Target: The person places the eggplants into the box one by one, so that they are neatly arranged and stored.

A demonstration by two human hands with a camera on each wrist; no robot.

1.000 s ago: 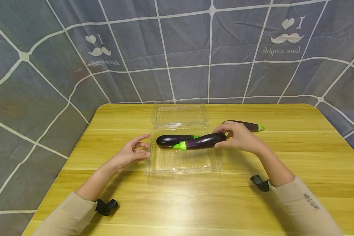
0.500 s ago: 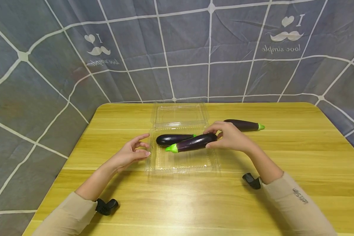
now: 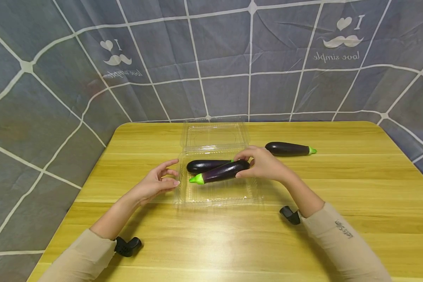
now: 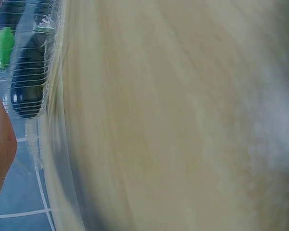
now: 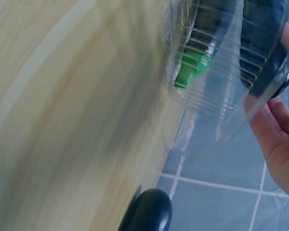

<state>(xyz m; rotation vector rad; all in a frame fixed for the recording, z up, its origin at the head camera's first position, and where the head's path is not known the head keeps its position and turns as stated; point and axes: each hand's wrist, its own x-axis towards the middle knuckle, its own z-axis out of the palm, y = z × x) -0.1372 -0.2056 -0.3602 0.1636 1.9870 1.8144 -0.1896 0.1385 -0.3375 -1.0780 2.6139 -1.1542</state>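
Observation:
My right hand (image 3: 262,163) grips the blunt end of a dark purple eggplant (image 3: 220,172), whose green stem points left over a clear plastic clamshell box (image 3: 215,200). Behind it, a second eggplant (image 3: 206,166) lies inside the box, blunt end to the left, its stem partly hidden by the held one. At the box's left wall, my left hand (image 3: 155,185) holds nothing, fingers loosely bent and fingertips right at the rim. In the right wrist view, the lying eggplant's green stem (image 5: 190,70) shows through the ribbed plastic.
A third eggplant (image 3: 289,149) lies on the wooden table (image 3: 204,246) to the right of the box, stem to the right. The box's lid (image 3: 215,135) is folded back toward the grey checked cloth (image 3: 225,58) behind the table.
My right hand has carried the eggplant left and slightly nearer me, farther over the box. The third eggplant is now fully uncovered. My left hand has stayed in place.

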